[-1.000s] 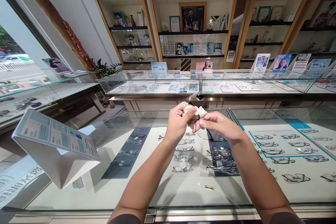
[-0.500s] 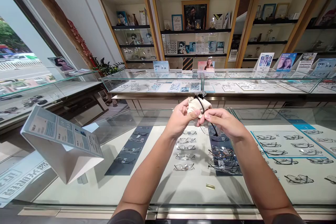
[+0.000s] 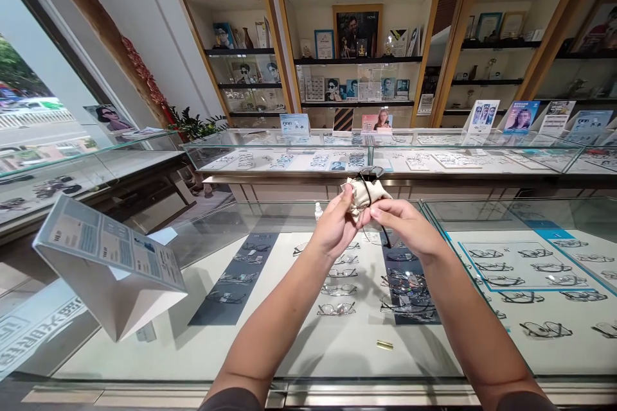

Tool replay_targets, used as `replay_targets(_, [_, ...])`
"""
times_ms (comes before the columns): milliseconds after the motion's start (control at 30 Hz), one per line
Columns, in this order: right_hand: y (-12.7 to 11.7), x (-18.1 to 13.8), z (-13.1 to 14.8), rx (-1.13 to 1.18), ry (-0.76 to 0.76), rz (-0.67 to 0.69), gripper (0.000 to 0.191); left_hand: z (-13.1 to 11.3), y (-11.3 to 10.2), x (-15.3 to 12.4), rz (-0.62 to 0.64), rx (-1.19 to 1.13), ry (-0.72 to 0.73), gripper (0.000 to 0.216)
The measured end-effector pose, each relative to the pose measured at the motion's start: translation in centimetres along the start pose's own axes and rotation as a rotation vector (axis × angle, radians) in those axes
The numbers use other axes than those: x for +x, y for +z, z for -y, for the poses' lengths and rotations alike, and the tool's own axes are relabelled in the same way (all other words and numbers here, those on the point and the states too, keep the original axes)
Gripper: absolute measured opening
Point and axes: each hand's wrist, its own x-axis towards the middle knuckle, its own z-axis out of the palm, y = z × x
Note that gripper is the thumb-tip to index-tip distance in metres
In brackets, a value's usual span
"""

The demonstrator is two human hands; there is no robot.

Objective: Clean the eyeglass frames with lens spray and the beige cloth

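Both hands are raised over the glass display case [image 3: 308, 353], close together. A bunched cream cloth [image 3: 357, 198] is pinched in my left hand [image 3: 335, 223], thumb on top. Around the cloth runs part of a pair of dark-framed eyeglasses [image 3: 372, 172], its front tilted up at the far side. My right hand [image 3: 402, 221] is closed, its thumb and fingertips pinching the glasses near the cloth's right edge. One dark temple hangs below the right fingers. How far the cloth covers the lenses is hidden.
A small white bottle [image 3: 318, 210] stands beyond my left wrist. On the left is a folded card sign [image 3: 116, 263]. Rows of eyeglasses [image 3: 336, 309] and a small gold piece [image 3: 384, 345] show below my hands. Another glass counter [image 3: 289, 148] runs across behind.
The left thumb has lifted and moved up the cloth, showing more of it. The hanging temple has swung slightly left. The white bottle has come into view beside the left hand.
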Motion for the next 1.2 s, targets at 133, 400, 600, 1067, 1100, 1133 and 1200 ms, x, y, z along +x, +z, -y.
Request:
replay_targets(133, [-0.3,0.0,0.0,0.016,-0.011,0.000,0.031,-0.2,0.0,0.0,-0.009,-0.014,0.011,0.050])
replay_targets(400, [-0.9,0.1,0.2,0.070,-0.040,-0.165,0.031,-0.8,-0.2,0.3,-0.143,-0.065,0.027,0.041])
replay_targets(600, [-1.2,0.7,-0.7,0.124,-0.058,-0.381,0.029,-0.4,-0.5,0.2,-0.143,0.031,0.032,0.049])
replay_targets(1067, [0.1,1.0,-1.3,0.208,-0.017,-0.329,0.031,0.6,0.4,-0.9,0.032,0.235,-0.084,0.057])
replay_targets(1100, [0.1,1.0,-1.4,0.196,-0.021,-0.323,0.032,0.7,0.4,-0.9,0.039,0.226,-0.083,0.055])
replay_targets(1133, [0.1,1.0,-1.4,0.183,-0.025,-0.321,0.032,0.7,0.4,-0.9,0.047,0.219,-0.086,0.053])
replay_targets(1200, [0.1,0.9,-1.4,0.167,-0.025,-0.330,0.033,0.7,0.3,-0.9,0.064,0.207,-0.097,0.050])
